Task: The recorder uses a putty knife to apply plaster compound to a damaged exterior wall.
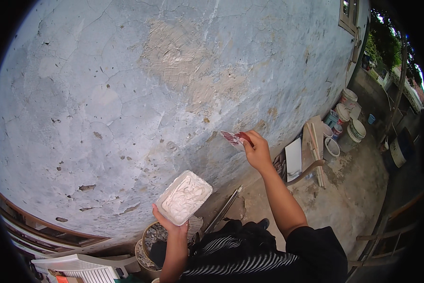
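Filler sits heaped in a shallow white tray point(184, 196) at lower centre of the frame, and the person's left hand point(168, 225) grips that tray from beneath, fingers curled under its near edge so that it tilts slightly toward the wall. The right hand point(257, 151), at centre right, is clenched around the red handle of a putty knife point(234, 138), whose smeared blade lies flat against, or just off, the cracked blue-grey wall point(103, 94); which of the two cannot be told at this size. Above the blade, in the upper middle of the frame, a rough beige patch point(188, 66) of already filled plaster shows its ridges. The main risk appears to be the tray: held by one edge only and loaded to the rim, it could tip and spill onto the dark clothing and the rubble-filled bucket point(151, 238) just below it. A second risk lies at the blade, since loose flakes around the pits in the wall could tear away under pressure and widen the damage instead of closing it. Too steep an angle would probably gouge lines like those in the beige patch. Buckets point(350, 118) and planks point(314, 151) stand well apart at right, clear of both hands.
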Tool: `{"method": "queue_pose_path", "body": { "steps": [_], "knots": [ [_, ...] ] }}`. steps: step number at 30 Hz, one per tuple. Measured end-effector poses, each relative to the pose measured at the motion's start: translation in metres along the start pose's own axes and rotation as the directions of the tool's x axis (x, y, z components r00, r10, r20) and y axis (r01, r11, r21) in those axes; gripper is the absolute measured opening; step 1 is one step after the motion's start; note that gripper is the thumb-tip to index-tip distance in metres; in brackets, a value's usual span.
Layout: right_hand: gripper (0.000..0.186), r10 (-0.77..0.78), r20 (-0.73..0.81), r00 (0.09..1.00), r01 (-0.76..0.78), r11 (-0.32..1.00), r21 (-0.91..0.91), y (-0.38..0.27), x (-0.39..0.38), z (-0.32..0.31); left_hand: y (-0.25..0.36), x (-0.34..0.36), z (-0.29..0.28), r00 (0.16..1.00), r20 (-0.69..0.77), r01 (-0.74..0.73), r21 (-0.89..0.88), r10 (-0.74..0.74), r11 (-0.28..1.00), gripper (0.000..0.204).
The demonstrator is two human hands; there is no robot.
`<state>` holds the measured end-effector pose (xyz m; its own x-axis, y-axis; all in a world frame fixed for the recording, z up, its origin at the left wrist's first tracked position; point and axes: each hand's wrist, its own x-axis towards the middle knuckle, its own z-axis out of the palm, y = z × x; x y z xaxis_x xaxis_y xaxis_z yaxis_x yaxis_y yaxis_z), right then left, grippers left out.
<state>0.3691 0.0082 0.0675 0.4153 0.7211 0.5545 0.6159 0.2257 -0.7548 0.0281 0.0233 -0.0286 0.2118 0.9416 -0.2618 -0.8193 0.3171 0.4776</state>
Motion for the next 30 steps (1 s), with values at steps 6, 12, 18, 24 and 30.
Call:
{"method": "queue_pose_path", "body": {
  "steps": [6,12,18,24,30],
  "knots": [
    [0.018,-0.001,0.004,1.0,0.001,0.996,-0.088,0.008,0.004,0.008,0.002,0.003,-0.002,1.0,-0.003,-0.005,0.015,0.005,1.0,0.093],
    [0.017,0.055,-0.091,0.994,-0.051,0.997,0.053,0.033,-0.003,0.014,0.009,-0.012,0.009,0.997,0.073,-0.009,0.022,0.008,1.0,0.087],
    [0.015,0.084,-0.052,0.995,-0.078,0.991,0.105,0.037,-0.005,0.03,0.013,-0.011,0.006,0.994,0.104,-0.014,-0.019,0.016,1.0,0.087],
    [0.011,0.016,-0.107,0.994,-0.008,0.997,0.08,0.032,0.001,0.016,0.015,-0.014,0.005,0.995,0.099,-0.029,0.012,0.028,1.0,0.087],
    [0.019,-0.232,-0.11,0.966,0.212,0.963,-0.166,0.009,0.001,0.007,0.013,-0.003,-0.005,0.999,-0.027,-0.039,-0.078,0.037,0.996,0.094]
  ]
}}
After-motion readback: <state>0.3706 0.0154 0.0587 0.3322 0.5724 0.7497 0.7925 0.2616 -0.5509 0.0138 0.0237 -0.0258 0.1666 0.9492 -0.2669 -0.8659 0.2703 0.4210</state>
